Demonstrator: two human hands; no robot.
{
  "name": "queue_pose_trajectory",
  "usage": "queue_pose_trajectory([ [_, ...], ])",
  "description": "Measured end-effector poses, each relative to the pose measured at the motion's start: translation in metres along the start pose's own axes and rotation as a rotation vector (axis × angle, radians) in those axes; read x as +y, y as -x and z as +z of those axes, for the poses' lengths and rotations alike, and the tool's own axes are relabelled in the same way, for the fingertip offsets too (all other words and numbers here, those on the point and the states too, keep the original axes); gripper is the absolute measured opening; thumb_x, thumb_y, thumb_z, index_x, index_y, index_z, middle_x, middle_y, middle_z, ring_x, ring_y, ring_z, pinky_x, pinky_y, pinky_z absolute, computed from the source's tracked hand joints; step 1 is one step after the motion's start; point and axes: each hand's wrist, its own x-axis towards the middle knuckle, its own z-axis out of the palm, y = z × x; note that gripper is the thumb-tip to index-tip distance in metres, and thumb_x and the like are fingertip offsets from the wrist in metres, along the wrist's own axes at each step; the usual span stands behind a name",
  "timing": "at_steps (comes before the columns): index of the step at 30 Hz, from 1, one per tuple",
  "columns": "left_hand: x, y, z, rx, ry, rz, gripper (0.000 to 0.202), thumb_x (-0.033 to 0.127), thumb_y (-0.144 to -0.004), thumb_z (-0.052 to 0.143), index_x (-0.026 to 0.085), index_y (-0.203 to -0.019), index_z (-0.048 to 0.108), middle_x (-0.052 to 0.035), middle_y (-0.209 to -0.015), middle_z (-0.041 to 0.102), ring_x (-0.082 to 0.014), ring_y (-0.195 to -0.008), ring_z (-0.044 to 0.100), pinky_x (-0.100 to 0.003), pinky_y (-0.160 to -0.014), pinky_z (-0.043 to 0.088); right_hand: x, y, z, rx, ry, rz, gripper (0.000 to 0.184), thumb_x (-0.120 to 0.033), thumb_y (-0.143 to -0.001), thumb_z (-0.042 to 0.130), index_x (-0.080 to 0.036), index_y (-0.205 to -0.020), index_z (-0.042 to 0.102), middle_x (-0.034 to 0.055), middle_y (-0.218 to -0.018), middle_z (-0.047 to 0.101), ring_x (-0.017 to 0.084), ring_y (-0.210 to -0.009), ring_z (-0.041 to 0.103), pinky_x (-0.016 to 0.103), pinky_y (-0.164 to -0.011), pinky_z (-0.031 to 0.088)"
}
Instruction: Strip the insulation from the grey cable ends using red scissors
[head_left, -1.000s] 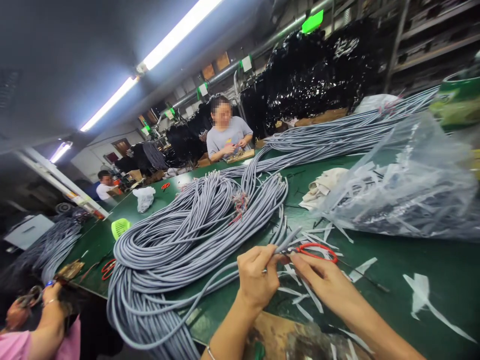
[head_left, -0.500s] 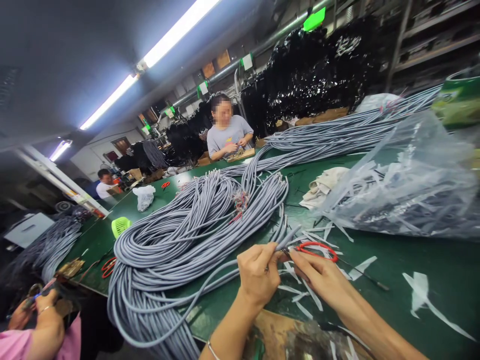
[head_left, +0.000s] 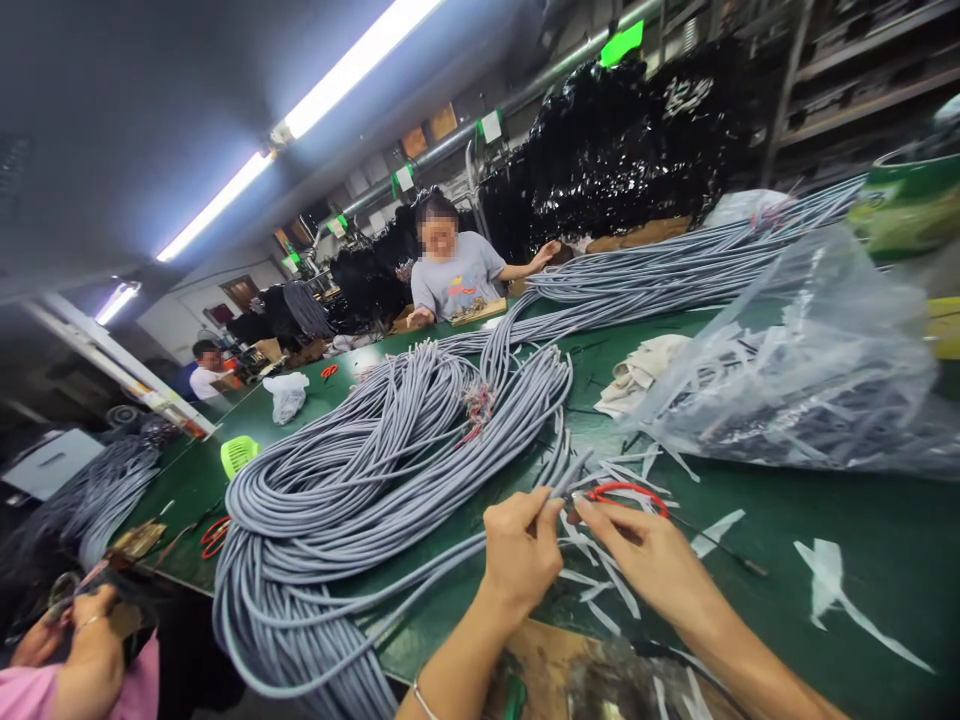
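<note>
My left hand [head_left: 521,545] is closed around a grey cable [head_left: 450,556] that runs in from the left, near the cable's end. Close against it, my right hand [head_left: 649,560] pinches at a small dark spot between the two hands; what lies in its fingertips is too small to make out. Just behind the right fingers show the red handles of a pair of scissors [head_left: 637,488]; I cannot tell whether the hand touches them. A large coil of grey cables [head_left: 300,500] spreads over the green table [head_left: 847,520] to the left. White strips [head_left: 724,533] lie around my hands.
A clear plastic bag [head_left: 795,400] full of scraps stands at right, beside a pale cloth [head_left: 645,370]. Across the table sits a person [head_left: 465,275]; another person's hands [head_left: 94,610] work at lower left. Red scissors [head_left: 215,537] and a green basket [head_left: 238,455] lie left.
Both my hands stay together at the cable end, barely shifted. The person across has spread their hands apart, one reaching right toward the long cable bundle. The view has turned slightly.
</note>
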Motion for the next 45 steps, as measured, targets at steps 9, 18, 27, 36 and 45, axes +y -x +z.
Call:
queue_pose_trajectory([
  [9,0.002,-0.002,-0.001,-0.186,0.239,-0.301,0.036,0.032,-0.089,0.036,0.013,-0.076,0.064,0.0015,-0.052,0.046,-0.0114,-0.046,0.037,-0.024,-0.047,0.028,-0.016,0.000,-0.021,0.152,0.343,-0.032,0.055,-0.074,-0.065,0.039,-0.025,-0.054,0.062,0.0039,-0.050,0.063,0.019,-0.041,0.055,0.026,-0.037,0.036],
  [18,0.004,-0.001,-0.002,-0.394,0.522,-0.289,0.049,0.054,-0.089,0.027,0.018,-0.061,0.043,0.0048,-0.051,0.031,-0.0099,-0.048,0.029,-0.024,-0.050,0.024,-0.018,0.000,-0.020,0.307,-0.008,-0.331,0.043,-0.058,-0.080,0.041,-0.022,-0.078,0.065,0.0040,-0.067,0.065,0.016,-0.060,0.061,0.024,-0.059,0.047],
  [27,0.000,0.003,-0.001,-0.432,0.933,-0.343,0.056,0.071,-0.077,0.039,0.018,-0.058,0.039,0.0067,-0.049,0.029,-0.0049,-0.040,0.022,-0.022,-0.039,0.021,-0.008,-0.005,0.014,-0.254,-0.453,0.045,0.067,-0.086,-0.061,0.030,-0.022,-0.045,0.042,-0.0021,-0.032,0.039,0.007,-0.027,0.027,0.023,-0.028,0.020],
  [36,0.002,-0.007,-0.011,-0.208,0.414,-0.291,0.034,0.044,-0.090,0.036,0.015,-0.084,0.054,0.0032,-0.057,0.042,-0.0105,-0.051,0.036,-0.023,-0.050,0.029,-0.012,-0.003,-0.009,0.177,-0.225,-0.120,0.047,-0.065,-0.070,0.050,-0.020,-0.062,0.056,0.0005,-0.050,0.055,0.011,-0.043,0.046,0.023,-0.042,0.039],
  [45,0.003,0.001,-0.006,-0.329,0.396,-0.142,0.046,0.044,-0.091,0.027,0.016,-0.070,0.056,-0.0022,-0.060,0.051,-0.0133,-0.054,0.042,-0.026,-0.055,0.031,-0.024,0.001,-0.021,0.202,-0.587,0.004,0.045,-0.063,-0.058,0.065,-0.020,-0.066,0.056,-0.0044,-0.043,0.047,0.007,-0.035,0.039,0.021,-0.034,0.029],
])
